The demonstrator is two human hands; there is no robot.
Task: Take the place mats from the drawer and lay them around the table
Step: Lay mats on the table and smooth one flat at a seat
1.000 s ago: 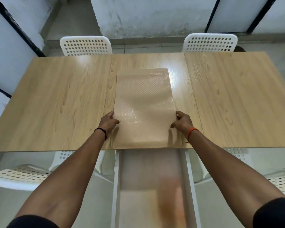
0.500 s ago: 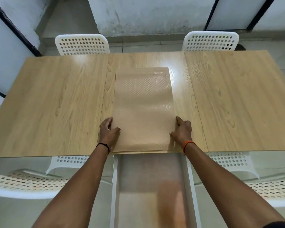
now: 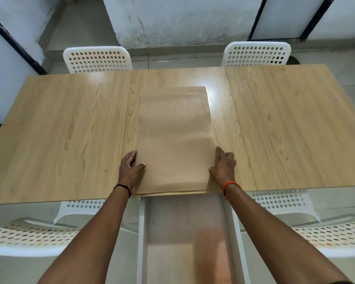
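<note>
The stack of place mats (image 3: pixel 175 140) lies on the wooden surface (image 3: pixel 59 130) above the open drawer (image 3: pixel 188 238) (seemingly emptied); left hand (image 3: pixel 131 171) and right hand (image 3: pixel 223 168) pinch its side edges; none is laid around yet.

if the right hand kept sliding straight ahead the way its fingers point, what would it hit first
Nothing, as far as this view shows. The right hand points along the place mats' right edge toward the table's far side; only bare wood lies ahead.

The mats (image 3: pixel 175 140) now lie flat on the desk (image 3: pixel 70 130), near edge no longer overhanging; both hands (image 3: pixel 130 171) sit lower, nearer that edge.
</note>
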